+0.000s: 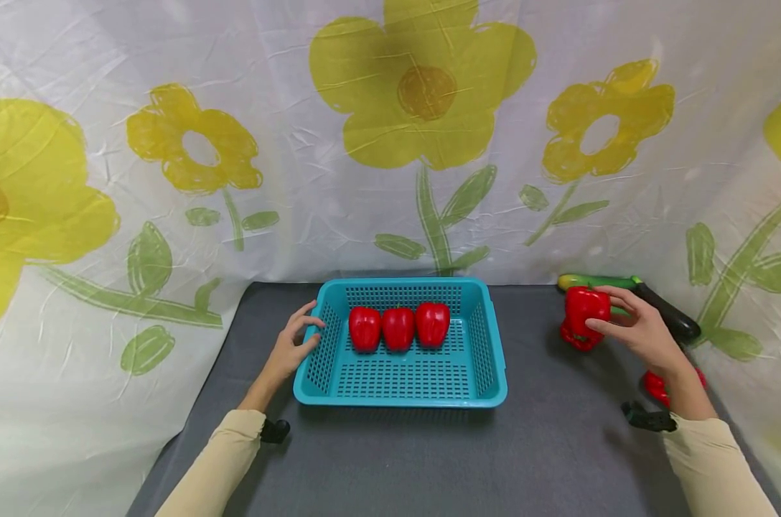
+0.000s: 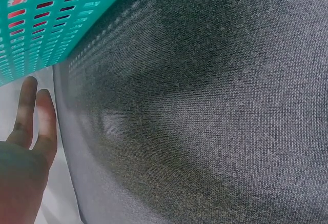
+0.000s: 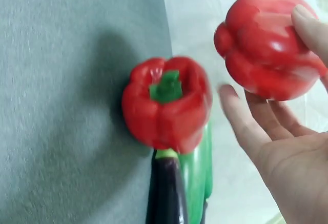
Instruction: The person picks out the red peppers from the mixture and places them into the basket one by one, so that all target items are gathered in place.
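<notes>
My right hand (image 1: 652, 341) holds a red bell pepper (image 3: 269, 44) between thumb and fingers, raised over the dark table at the right. Below it, another bell pepper (image 3: 166, 106) with a green stem rests beside an eggplant (image 3: 166, 190). At the left, my left hand (image 1: 288, 353) is at the side of a blue-green plastic basket (image 1: 400, 399); its fingertips overlap the rim in the head view. In the left wrist view two fingers (image 2: 25, 106) extend loosely near the basket's perforated wall. Three red bell peppers (image 1: 398, 329) sit in a row inside the basket.
Green and yellow-green long vegetables (image 1: 591, 281) lie by the eggplant near the back right edge. A further red item (image 1: 655, 388) is partly hidden behind my right wrist. A white curtain (image 1: 339, 215) with yellow flowers hangs behind the table.
</notes>
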The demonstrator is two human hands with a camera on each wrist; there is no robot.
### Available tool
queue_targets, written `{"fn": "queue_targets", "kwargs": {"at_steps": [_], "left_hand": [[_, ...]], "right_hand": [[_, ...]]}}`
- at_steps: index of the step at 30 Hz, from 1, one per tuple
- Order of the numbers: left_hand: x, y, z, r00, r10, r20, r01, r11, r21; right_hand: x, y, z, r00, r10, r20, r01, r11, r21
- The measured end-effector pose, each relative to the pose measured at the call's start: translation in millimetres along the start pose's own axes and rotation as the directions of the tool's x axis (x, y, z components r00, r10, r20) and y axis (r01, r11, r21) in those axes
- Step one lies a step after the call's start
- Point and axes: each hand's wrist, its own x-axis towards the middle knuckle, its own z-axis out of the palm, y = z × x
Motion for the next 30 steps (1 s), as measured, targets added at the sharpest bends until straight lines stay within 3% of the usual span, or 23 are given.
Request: {"fn": "queue_targets", "kwargs": {"at_steps": [7,13,17,24,27,30], "left_hand": [[-0.1,-1.4,0.6,1.000,0.012,-0.006,-0.012,1.000,-0.026],[0.2,-0.8,0.5,1.000,0.016,-0.002,-0.016,0.999,-0.031],[0.3,-10.0,0.9,1.000,0.026,-0.006,-0.027,0.999,-0.022],[-0.7,-37.1,2.6,0.999,0.036,-0.021,-0.036,0.999,-0.010],[-0.5,-34.2,2.6,0.999,0.028,-0.025,-0.029,1.000,-0.011],[-0.1,-20.7,2.3,1.000,0.017,-0.022,-0.017,0.999,-0.029]], "right_hand": [[4.0,-6.5,16.9,1.000,-0.013,-0.020,0.013,1.000,-0.016],[3.4,-11.5,32.0,0.999,0.037,-0.036,-0.037,0.999,-0.006],[4.1,-15.8,42.8,0.998,0.040,-0.057,-0.041,0.999,-0.015],[10.4,-18.7,61.1,0.992,-0.077,-0.101,0.079,0.997,0.013],[14.1,-21.5,69.2,0.987,-0.104,-0.121,0.111,0.992,0.053],[17.5,-26.6,77.6,0.984,-0.116,-0.136,0.127,0.989,0.071]]}}
